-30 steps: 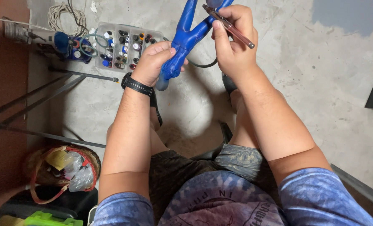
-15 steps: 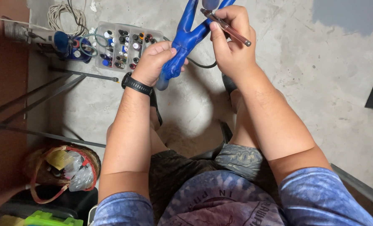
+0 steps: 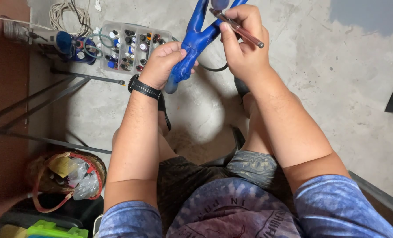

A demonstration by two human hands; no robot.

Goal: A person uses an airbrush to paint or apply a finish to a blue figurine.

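Head view, left hand: the left hand [image 3: 163, 61] is clamping its fingers around the lower stem of a blue Y-shaped object [image 3: 195, 42], with a black wristband [image 3: 144, 88] sitting just below it on the wrist.
Head view, blue object: it is rising from the left hand's fist toward the top edge, its two arms forking apart above the fist, and its rounded bottom end is sticking out under the fingers.
Head view, right hand: the right hand [image 3: 245, 42] is pinching a thin brown brush [image 3: 237, 27] between thumb and fingers, closed on it, just right of the fork.
Head view, brush: its shaft is slanting from upper left to lower right, the upper tip lying against the right arm of the blue object, the dark rear end poking out past the fingers.
Head view, position: both hands are hovering above the concrete floor [image 3: 320, 75], in front of the person's knees.
Head view, surroundings: a clear compartment box [image 3: 132, 44] of small paint pots is lying on the floor just left of the left hand; a coil of pale cord [image 3: 70, 15] is lying beyond it; a woven basket [image 3: 66, 178] with plastic bags is sitting at the lower left.
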